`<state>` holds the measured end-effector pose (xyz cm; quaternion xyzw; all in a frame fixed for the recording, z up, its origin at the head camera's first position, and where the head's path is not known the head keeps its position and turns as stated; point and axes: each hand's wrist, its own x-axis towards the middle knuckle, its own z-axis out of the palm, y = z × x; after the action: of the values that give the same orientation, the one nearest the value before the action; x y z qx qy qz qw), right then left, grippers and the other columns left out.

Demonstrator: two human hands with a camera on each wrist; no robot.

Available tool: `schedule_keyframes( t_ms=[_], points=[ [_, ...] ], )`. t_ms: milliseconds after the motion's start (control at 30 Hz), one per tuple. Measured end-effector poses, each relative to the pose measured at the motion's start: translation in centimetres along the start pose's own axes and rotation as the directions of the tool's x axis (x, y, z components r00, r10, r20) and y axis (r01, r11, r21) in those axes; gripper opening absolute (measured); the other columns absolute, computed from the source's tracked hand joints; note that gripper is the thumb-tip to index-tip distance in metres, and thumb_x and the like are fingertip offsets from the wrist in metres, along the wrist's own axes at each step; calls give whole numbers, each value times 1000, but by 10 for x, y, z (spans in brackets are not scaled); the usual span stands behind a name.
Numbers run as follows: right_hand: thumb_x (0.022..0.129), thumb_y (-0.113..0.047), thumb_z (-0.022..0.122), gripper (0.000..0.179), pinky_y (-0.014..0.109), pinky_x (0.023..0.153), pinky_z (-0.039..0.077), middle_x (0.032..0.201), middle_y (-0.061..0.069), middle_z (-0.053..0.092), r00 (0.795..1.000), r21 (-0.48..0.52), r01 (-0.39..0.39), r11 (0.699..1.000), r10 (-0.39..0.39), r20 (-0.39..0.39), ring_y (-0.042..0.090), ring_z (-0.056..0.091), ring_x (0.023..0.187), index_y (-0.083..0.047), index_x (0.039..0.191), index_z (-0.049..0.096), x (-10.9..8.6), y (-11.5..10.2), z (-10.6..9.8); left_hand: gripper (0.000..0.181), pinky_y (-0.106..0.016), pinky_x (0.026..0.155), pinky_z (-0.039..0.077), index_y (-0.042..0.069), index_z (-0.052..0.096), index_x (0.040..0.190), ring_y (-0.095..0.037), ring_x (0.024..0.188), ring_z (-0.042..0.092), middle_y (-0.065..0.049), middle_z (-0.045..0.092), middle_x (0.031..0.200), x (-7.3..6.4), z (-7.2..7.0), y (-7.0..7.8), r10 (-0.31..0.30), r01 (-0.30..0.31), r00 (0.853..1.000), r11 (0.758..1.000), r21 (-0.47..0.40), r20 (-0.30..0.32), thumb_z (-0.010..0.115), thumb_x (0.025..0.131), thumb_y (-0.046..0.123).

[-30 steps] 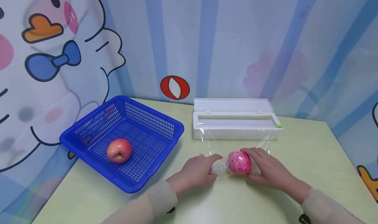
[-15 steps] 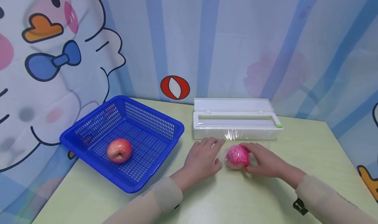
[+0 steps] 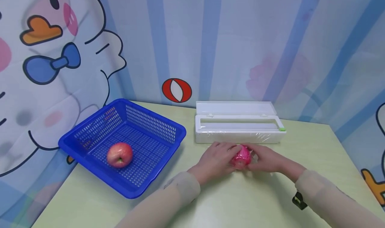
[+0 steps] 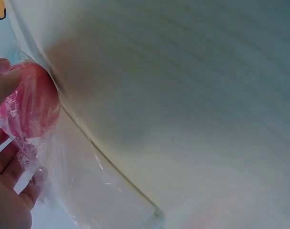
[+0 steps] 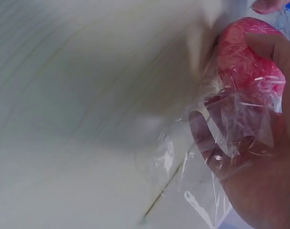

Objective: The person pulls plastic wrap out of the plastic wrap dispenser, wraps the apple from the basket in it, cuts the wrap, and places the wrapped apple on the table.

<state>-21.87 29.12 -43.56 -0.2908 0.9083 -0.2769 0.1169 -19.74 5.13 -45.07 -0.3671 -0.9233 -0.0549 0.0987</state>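
A pink-red apple (image 3: 241, 157) wrapped in clear cling film sits between both hands, just in front of the white cling film dispenser (image 3: 237, 137). My left hand (image 3: 215, 159) grips its left side, the thumb lying over the apple (image 4: 32, 102) in the left wrist view. From the other side my right hand (image 3: 266, 158) holds it, thumb across the apple (image 5: 238, 55) in the right wrist view. Loose cling film (image 5: 183, 174) covers the right fingers and stretches toward the dispenser. The apple's underside is hidden.
At left stands a blue plastic basket (image 3: 97, 172) with one unwrapped red apple (image 3: 119, 154) inside. The dispenser's lid (image 3: 236, 107) is raised, near the printed curtain (image 3: 225, 54) behind the table. A green slider (image 3: 282, 129) sits at its right end.
The wrapped apple has moved toward the dispenser and rolled, shortening the film stretch. My left hand has come off the film at its left and closed in on the apple; the right followed.
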Motion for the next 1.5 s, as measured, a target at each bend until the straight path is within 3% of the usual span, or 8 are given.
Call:
schedule_keyframes(
  t_ms=[200, 400, 567, 733, 833, 967, 1233, 1500],
  points=[
    [88, -30, 84, 68, 49, 95, 60, 127, 13, 69, 999, 22, -41, 999, 42, -18, 29, 67, 113, -5, 143, 54, 1, 0, 0, 69, -38, 118, 44, 26, 56, 154, -16, 139, 53, 4, 59, 148, 3, 4, -7, -88, 87, 996, 977, -193, 0, 77, 95, 54],
    [91, -42, 85, 67, 48, 95, 59, 128, 9, 69, 997, 25, -47, 999, 49, -67, 26, 67, 114, -6, 141, 57, 2, 0, 2, 62, -39, 119, 44, 25, 56, 154, -16, 139, 54, 5, 60, 148, 9, 2, -12, -118, 119, 993, 968, -222, 18, 74, 100, 49],
    [94, -41, 82, 61, 44, 93, 58, 127, 5, 69, 995, 49, -17, 999, 22, -97, 23, 66, 112, -8, 140, 60, 4, 2, 3, 58, -39, 119, 43, 26, 56, 154, -17, 140, 54, 4, 60, 149, 12, 0, -14, -127, 128, 992, 964, -232, 22, 72, 102, 46],
    [99, -40, 77, 59, 51, 98, 57, 133, 10, 69, 995, 51, -40, 998, 44, -86, 30, 66, 119, -7, 145, 61, 5, 6, -1, 63, -42, 123, 38, 28, 52, 157, -19, 146, 49, 4, 56, 155, 12, 1, -15, -110, 109, 994, 981, -163, -2, 71, 101, 50],
    [101, -40, 72, 60, 57, 102, 55, 138, 17, 68, 994, 44, -76, 996, 79, -76, 36, 65, 124, -3, 147, 60, 7, 9, -3, 69, -43, 125, 35, 27, 50, 159, -18, 148, 46, 4, 53, 158, 11, 4, -15, -50, 47, 997, 998, -52, -57, 71, 99, 54],
    [102, -42, 68, 64, 62, 105, 53, 142, 22, 65, 991, 48, -118, 992, 121, -64, 41, 62, 128, 1, 149, 58, 9, 11, -6, 75, -43, 126, 33, 24, 48, 160, -18, 149, 44, 5, 51, 159, 11, 7, -14, 15, -9, 994, 998, 58, -109, 72, 97, 56],
    [104, -42, 63, 65, 57, 101, 56, 143, 24, 64, 988, 91, -148, 985, 151, -25, 38, 64, 123, 4, 150, 56, 9, 12, -16, 98, -45, 129, 29, 18, 37, 166, -19, 154, 40, 2, 45, 165, 15, 5, -10, -8, 12, 999, 994, 106, -32, 82, 88, 58],
    [104, -42, 63, 63, 44, 90, 59, 138, 19, 67, 988, 118, -152, 981, 151, 15, 25, 66, 109, 2, 149, 57, 8, 12, -21, 91, -42, 125, 35, 18, 44, 162, -19, 148, 47, 1, 52, 160, 21, 4, -6, -33, 38, 998, 995, 97, -56, 75, 92, 66]
  ],
)
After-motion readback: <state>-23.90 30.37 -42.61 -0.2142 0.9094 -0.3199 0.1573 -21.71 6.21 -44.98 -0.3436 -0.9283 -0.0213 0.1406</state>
